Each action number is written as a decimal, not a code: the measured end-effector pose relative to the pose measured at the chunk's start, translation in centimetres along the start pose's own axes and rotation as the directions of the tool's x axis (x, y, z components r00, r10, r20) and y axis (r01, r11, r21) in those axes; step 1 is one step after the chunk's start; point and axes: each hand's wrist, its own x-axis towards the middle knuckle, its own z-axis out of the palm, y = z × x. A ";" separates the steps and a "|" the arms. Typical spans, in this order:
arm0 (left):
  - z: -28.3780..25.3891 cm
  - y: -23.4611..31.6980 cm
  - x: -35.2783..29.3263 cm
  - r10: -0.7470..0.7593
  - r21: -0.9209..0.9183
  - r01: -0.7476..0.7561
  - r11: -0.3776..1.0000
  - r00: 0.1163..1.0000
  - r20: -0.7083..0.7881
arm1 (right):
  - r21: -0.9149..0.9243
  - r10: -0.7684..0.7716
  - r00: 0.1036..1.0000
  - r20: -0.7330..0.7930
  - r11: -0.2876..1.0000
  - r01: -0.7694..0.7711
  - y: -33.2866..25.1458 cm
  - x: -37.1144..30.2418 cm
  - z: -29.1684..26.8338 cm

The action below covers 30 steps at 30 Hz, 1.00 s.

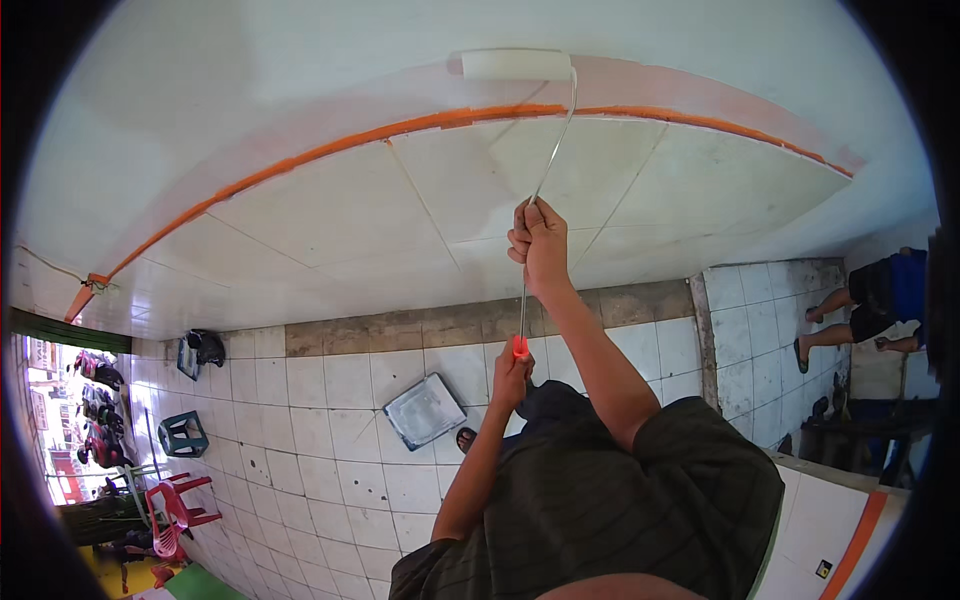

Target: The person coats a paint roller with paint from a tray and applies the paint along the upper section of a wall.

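A long-handled paint roller runs up from my body to the wall. Its white roller sleeve lies against the upper wall, over a faded pink band above an orange stripe. My right hand is closed around the thin metal rod, in front of the white wall tiles. Lower down, my left hand grips the red handle end, close to my body.
A pale paint tray sits on the tiled floor at my left. Farther left are a green stool, a red chair and a dark bag. Another person is at the far right. Motorbikes stand outside.
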 end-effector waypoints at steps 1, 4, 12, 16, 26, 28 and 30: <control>0.5 -0.3 -0.4 -0.025 -0.052 0.024 0.998 0.999 -0.027 | -0.023 0.031 0.998 -0.047 0.999 -0.032 0.3 -0.2 -0.4; 1.8 -1.3 -2.1 -0.107 -0.118 0.105 0.987 0.994 -0.014 | -0.027 0.077 0.995 -0.068 0.997 -0.079 1.4 -1.0 -1.8; 1.5 -0.9 -1.2 -0.053 -0.013 0.053 0.999 0.998 -0.016 | -0.056 0.070 0.995 -0.077 0.996 -0.075 0.8 -0.5 -1.3; 1.3 -0.6 0.8 -0.031 -0.058 0.029 0.998 0.999 -0.026 | -0.051 -0.010 1.000 0.026 0.999 0.012 -0.8 0.4 -0.3; 4.0 -1.7 -2.4 -0.123 -0.198 0.126 0.972 0.992 0.029 | -0.144 0.117 0.977 -0.180 0.979 -0.144 0.9 -1.4 -2.6; 3.4 -1.2 -1.8 -0.094 -0.137 0.092 0.986 0.995 -0.009 | -0.137 0.070 0.986 -0.152 0.986 -0.092 0.6 -1.0 -1.8; 2.5 -0.2 -0.5 -0.064 -0.120 0.059 0.991 0.997 -0.035 | -0.120 0.060 0.994 -0.088 0.990 -0.070 -0.3 -0.3 -0.7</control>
